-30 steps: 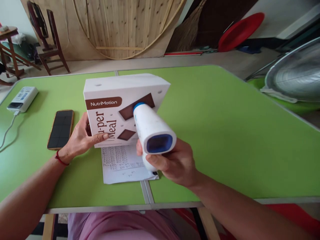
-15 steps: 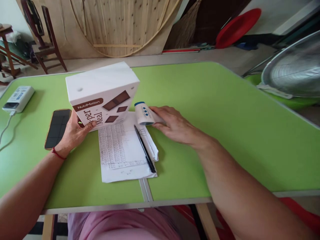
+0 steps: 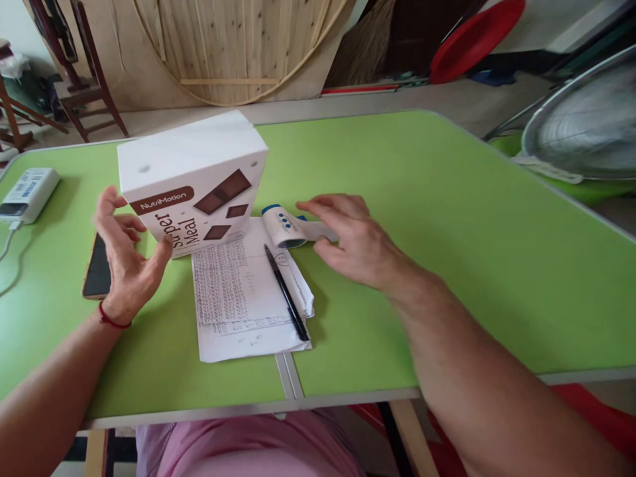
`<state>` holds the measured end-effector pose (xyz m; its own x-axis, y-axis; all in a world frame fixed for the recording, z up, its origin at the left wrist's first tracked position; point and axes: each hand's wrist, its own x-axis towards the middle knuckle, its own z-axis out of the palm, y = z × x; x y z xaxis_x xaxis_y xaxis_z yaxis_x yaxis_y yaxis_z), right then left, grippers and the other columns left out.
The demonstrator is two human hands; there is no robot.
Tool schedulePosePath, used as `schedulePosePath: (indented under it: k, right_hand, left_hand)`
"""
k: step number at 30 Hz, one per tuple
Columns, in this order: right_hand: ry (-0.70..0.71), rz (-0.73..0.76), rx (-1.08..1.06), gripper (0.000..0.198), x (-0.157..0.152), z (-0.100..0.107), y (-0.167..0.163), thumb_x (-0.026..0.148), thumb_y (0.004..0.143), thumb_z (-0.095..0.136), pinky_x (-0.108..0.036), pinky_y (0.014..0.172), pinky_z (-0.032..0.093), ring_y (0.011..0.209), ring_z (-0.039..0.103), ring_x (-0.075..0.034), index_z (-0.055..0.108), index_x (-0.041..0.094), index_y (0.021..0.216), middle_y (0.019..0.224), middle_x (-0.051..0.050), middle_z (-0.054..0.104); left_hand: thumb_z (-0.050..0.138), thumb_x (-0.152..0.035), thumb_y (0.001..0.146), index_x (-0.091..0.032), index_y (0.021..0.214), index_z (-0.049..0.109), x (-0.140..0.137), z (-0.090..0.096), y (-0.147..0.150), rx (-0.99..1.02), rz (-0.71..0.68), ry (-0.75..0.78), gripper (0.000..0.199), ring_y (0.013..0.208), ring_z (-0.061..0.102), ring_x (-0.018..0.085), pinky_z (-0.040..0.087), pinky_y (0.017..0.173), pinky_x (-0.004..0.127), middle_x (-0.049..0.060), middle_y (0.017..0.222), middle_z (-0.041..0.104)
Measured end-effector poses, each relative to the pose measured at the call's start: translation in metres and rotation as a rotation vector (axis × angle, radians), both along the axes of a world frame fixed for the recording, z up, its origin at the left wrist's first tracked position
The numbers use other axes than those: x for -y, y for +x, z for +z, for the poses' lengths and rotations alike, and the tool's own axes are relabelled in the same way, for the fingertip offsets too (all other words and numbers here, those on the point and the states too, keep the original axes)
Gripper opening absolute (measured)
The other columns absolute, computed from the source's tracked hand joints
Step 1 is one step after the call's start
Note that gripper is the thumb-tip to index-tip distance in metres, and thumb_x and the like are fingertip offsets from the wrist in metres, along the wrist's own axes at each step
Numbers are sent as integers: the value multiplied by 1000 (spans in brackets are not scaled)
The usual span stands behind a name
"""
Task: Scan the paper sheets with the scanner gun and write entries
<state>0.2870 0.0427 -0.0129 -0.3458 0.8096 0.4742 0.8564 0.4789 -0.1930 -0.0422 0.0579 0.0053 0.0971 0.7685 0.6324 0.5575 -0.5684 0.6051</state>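
A white box (image 3: 193, 179) marked "NutriMotion Super Meal" stands on the green table, at the back edge of some handwritten papers (image 3: 223, 285). My left hand (image 3: 130, 252) is beside its lower left corner, fingers spread, the thumb close to the front face; whether it touches cannot be made out. A white and blue infrared thermometer (image 3: 284, 226) lies to the right of the box, its head over the papers' edge. My right hand (image 3: 350, 238) is over its handle with fingers apart, not wrapped round it. A black pen (image 3: 285, 291) rests on the papers.
A phone (image 3: 97, 268) lies partly behind my left hand. Farther left is a white power bank (image 3: 30, 193) with a cable. The green table (image 3: 472, 265) extends right, towards a large metal pan (image 3: 581, 122). A wooden chair (image 3: 89, 86) stands beyond the table.
My left hand has loosened from the box and spread its fingers. My right hand has let go of the thermometer, which now lies on the table. The view has shifted slightly.
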Motion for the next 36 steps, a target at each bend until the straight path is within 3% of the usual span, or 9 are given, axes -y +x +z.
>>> schedulePosePath:
  k: [3,6,9,13,17,20,24,30,36]
  right_hand:
    - [-17,104,-140,19,13,12,-15,15,89,52,-34,63,60,74,68,-19,67,19,100,85,-7,72]
    - [-146,178,-164,12,25,12,-30,27,90,58,-28,51,54,55,63,-14,65,19,84,68,-2,69]
    - [-191,70,-81,18,30,5,-42,34,83,69,-29,49,49,53,61,-15,60,20,77,63,-2,67]
    - [-188,1,-47,3,31,0,-49,21,82,62,-29,48,46,52,59,-15,61,19,83,63,-2,66]
    - [-211,104,-338,15,31,7,-48,19,86,51,-29,59,54,63,63,-15,65,20,92,74,-3,69]
    - [-355,189,-618,20,34,12,-47,21,89,47,-31,69,58,75,67,-17,65,21,99,83,-5,69]
    - [-504,284,-877,33,43,13,-50,27,83,62,-36,82,58,90,65,-21,56,24,115,96,-6,64]
    - [-640,262,-852,20,48,19,-58,39,93,52,-30,66,55,74,61,-16,63,22,94,76,-2,61]
    - [-613,31,-943,21,41,16,-70,24,86,48,-26,51,47,54,54,-13,68,20,85,56,2,56]
  left_hand:
    - [70,-40,75,-30,118,42,11,7,8,48,77,279,53,78,48,19,46,73,41,4,108,43]
    - [69,-29,77,-26,105,50,23,12,16,-131,-4,389,35,76,49,20,47,74,42,2,89,48]
    - [59,-13,86,-24,114,52,33,10,23,-363,-247,265,31,88,59,20,52,72,36,6,103,60]
    - [52,-17,95,-18,113,57,33,0,26,-578,-469,142,18,92,68,20,55,75,34,8,110,68]
    - [47,-22,99,-14,112,61,32,-6,27,-672,-500,87,21,92,71,23,57,73,37,11,121,68]
    - [42,-23,101,-14,109,63,36,-4,30,-714,-532,93,25,89,72,22,57,73,36,11,124,67]
    - [37,-18,101,-12,113,62,44,-3,36,-833,-570,126,28,78,68,18,54,67,34,12,130,63]
    - [38,-10,95,-14,121,59,52,-6,38,-996,-583,102,34,69,59,18,50,61,35,12,140,55]
    - [40,-12,94,-14,120,58,55,-6,40,-988,-560,100,31,73,58,20,49,64,36,12,140,55]
